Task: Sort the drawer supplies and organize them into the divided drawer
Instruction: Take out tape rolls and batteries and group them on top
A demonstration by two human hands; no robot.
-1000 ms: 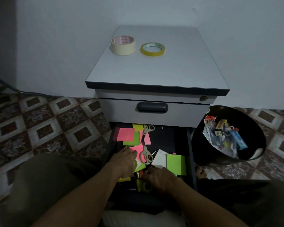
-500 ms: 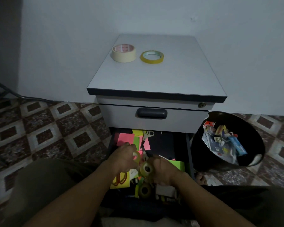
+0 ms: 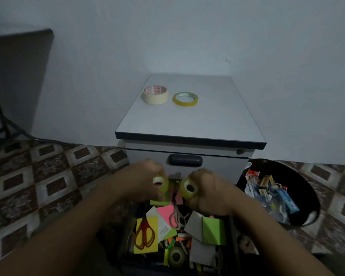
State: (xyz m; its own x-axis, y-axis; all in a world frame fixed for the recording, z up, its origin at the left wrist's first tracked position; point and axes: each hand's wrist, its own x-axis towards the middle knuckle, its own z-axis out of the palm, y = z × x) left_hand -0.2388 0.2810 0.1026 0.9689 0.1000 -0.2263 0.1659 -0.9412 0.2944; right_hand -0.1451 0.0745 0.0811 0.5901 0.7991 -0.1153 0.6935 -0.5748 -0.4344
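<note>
The left roll [image 3: 160,183] is being gripped in the left hand [image 3: 145,180], the right roll [image 3: 190,189] in the right hand [image 3: 209,193], both just above the cluttered drawer [image 3: 233,248]. Tape-sorting is going on, I'd say; next they're needing setting beside the tapes [image 3: 155,95] on the cabinet [image 3: 197,120]. Gloom and clutter are hiding any dividers.

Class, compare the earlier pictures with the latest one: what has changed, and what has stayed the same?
The left hand took hold of one clear tape roll, the right hand another clear roll; both lifted them up out of the open drawer. The masking tape and yellow tape ring on the cabinet top, and the bin, stayed put.
</note>
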